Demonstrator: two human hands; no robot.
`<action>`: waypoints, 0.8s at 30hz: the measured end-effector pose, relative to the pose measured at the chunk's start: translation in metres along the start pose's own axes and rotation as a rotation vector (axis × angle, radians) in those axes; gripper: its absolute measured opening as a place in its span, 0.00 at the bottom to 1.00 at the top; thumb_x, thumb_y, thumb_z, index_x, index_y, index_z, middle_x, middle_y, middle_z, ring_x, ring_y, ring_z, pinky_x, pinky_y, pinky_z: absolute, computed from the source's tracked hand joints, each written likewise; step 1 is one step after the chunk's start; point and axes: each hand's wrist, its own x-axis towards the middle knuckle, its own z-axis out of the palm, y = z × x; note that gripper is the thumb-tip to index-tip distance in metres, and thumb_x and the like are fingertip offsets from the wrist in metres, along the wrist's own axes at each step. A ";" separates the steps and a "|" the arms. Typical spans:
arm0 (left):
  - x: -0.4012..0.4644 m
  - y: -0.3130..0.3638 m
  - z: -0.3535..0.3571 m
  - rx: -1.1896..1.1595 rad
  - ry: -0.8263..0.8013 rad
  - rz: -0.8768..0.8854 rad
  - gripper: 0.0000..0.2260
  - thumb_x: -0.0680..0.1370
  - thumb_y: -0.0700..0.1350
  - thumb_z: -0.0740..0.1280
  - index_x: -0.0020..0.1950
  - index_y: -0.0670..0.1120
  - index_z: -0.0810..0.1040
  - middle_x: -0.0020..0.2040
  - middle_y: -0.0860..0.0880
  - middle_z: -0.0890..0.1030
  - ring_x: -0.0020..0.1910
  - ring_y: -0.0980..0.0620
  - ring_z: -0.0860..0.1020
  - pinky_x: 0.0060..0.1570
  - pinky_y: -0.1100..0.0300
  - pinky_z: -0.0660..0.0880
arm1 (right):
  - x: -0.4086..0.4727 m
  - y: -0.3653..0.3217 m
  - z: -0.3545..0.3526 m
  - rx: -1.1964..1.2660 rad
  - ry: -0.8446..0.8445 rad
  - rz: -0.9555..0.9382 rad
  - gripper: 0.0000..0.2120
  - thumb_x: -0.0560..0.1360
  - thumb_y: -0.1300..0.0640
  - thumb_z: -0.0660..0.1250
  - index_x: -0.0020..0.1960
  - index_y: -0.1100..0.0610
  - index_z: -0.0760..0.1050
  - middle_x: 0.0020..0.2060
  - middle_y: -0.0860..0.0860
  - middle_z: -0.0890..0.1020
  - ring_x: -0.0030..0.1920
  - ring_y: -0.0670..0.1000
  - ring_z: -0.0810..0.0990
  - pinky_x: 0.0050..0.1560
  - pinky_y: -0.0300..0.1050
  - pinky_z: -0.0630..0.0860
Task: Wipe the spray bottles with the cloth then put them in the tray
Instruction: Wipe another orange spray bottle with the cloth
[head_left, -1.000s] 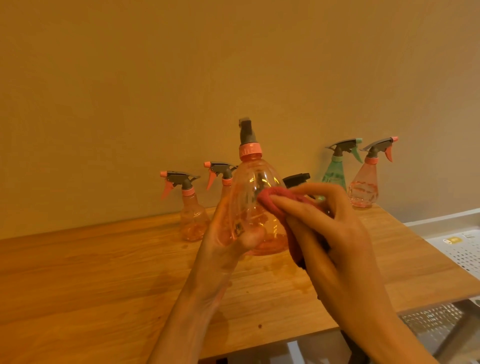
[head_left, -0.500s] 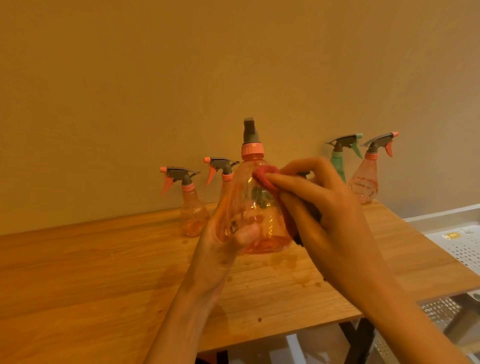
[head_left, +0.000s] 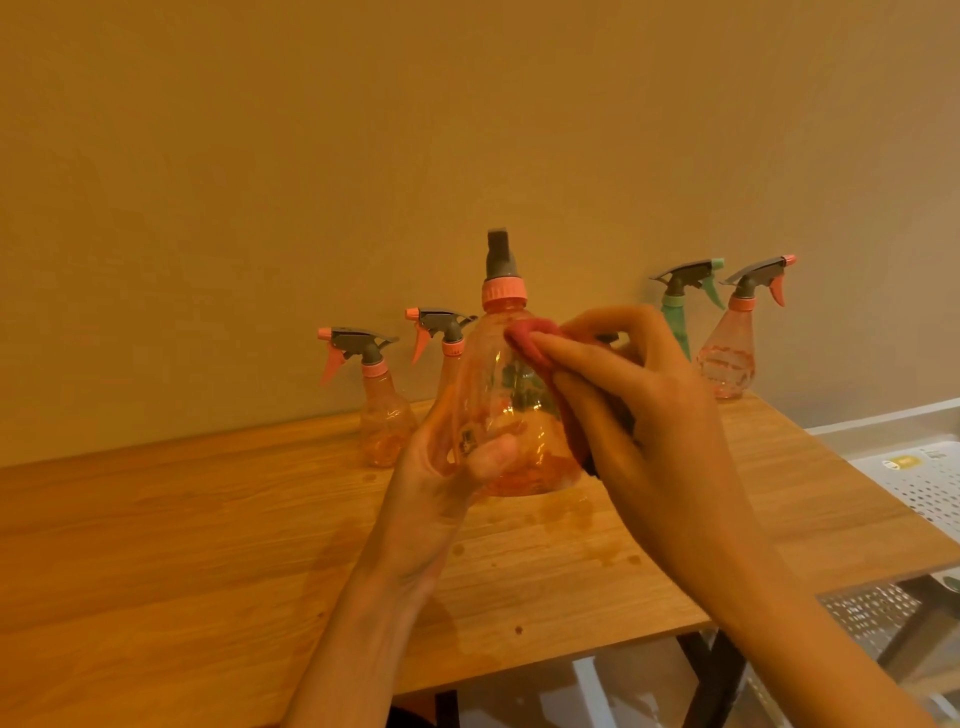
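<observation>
Above the wooden table (head_left: 156, 545), in front of the row of bottles at the wall, your left hand (head_left: 441, 467) holds the big pink spray bottle (head_left: 511, 415) upright, thumb across its lower front and the other fingers wrapped behind. It looks like thin clear plastic and nearly empty, so treat it as light, a little squeezable and slick where damp; hold it low on the wide belly as you do now, or by the pink collar under the grey head. Your right hand (head_left: 639, 410) pinches the red cloth (head_left: 530, 343) against the bottle's upper right shoulder; the cloth is soft and folds under the fingers.

Left of the held bottle, two small pink trigger bottles (head_left: 382, 415) stand at the wall, the second mostly hidden behind it. Right of it, a green trigger bottle (head_left: 678, 317) is half covered by your right hand, and a pink flask-shaped one (head_left: 727, 358) stands clear. Something dark sits behind your right hand, possibly another sprayer head. The white perforated tray (head_left: 930, 483) is cut off at the right edge.
</observation>
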 end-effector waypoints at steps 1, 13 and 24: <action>0.001 0.001 0.000 0.001 0.003 -0.002 0.50 0.57 0.66 0.82 0.76 0.60 0.69 0.69 0.49 0.79 0.67 0.48 0.79 0.64 0.42 0.78 | -0.008 -0.001 0.001 0.005 0.012 -0.014 0.15 0.82 0.54 0.62 0.67 0.49 0.77 0.60 0.47 0.73 0.53 0.39 0.75 0.50 0.29 0.74; 0.002 -0.005 0.002 0.013 0.025 -0.036 0.49 0.57 0.67 0.81 0.76 0.60 0.69 0.70 0.51 0.79 0.71 0.47 0.76 0.66 0.35 0.74 | -0.043 -0.002 0.004 0.094 0.040 0.048 0.17 0.81 0.57 0.64 0.69 0.54 0.77 0.61 0.52 0.74 0.46 0.46 0.78 0.42 0.32 0.75; 0.001 -0.002 0.001 -0.057 0.055 -0.023 0.49 0.54 0.67 0.82 0.73 0.62 0.72 0.69 0.51 0.79 0.67 0.49 0.79 0.53 0.56 0.82 | -0.085 -0.005 0.010 0.013 0.017 0.000 0.16 0.78 0.57 0.66 0.64 0.51 0.80 0.64 0.47 0.73 0.59 0.37 0.74 0.55 0.29 0.72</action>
